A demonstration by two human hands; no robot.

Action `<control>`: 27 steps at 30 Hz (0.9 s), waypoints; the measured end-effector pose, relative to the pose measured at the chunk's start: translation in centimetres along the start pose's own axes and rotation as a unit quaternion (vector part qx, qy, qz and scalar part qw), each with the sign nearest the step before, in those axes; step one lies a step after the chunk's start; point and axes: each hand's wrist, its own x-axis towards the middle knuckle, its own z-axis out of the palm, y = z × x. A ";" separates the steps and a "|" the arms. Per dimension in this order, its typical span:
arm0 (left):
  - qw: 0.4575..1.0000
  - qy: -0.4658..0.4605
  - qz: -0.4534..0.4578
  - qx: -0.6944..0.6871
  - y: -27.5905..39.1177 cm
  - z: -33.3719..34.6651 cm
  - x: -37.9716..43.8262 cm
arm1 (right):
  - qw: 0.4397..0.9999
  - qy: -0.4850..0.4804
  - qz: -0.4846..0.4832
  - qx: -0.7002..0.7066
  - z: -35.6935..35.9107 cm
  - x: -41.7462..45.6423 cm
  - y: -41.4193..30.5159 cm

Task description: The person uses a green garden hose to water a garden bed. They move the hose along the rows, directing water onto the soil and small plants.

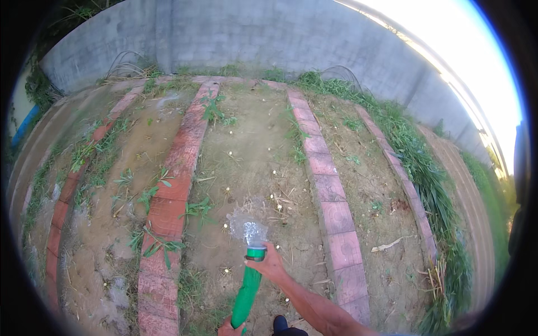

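Observation:
A thick green hose (247, 290) runs up from the bottom edge, and water (253, 231) gushes from its mouth onto the bare soil. My right hand (272, 263) grips it just behind the outlet, near a clamp band (254, 258). Lower down, my left hand (229, 327) holds the hose close to the bottom edge and is partly cut off. The wet soil bed (252, 138) around the splash carries several pale, cut plant stubs (275, 172).
Rows of reddish paving tiles (168, 197) and pinkish tiles (336, 227) border the bed on both sides. Weeds (157, 245) lean over the left row. Cut grass (437, 189) lies heaped at the right. A grey wall (252, 38) closes the far end. A dark shoe (280, 323) shows below.

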 end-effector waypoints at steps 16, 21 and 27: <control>0.975 0.068 0.145 -0.152 -1.7 8.4 15.7 | 0.987 0.079 -0.115 -0.074 12.8 13.7 20.6; 0.963 0.011 0.225 -0.146 8.3 1.9 17.7 | 0.977 0.107 -0.183 -0.037 12.3 17.2 23.2; 0.970 -0.096 0.182 -0.130 9.4 4.9 27.5 | 0.974 0.110 -0.189 -0.051 13.0 19.6 26.3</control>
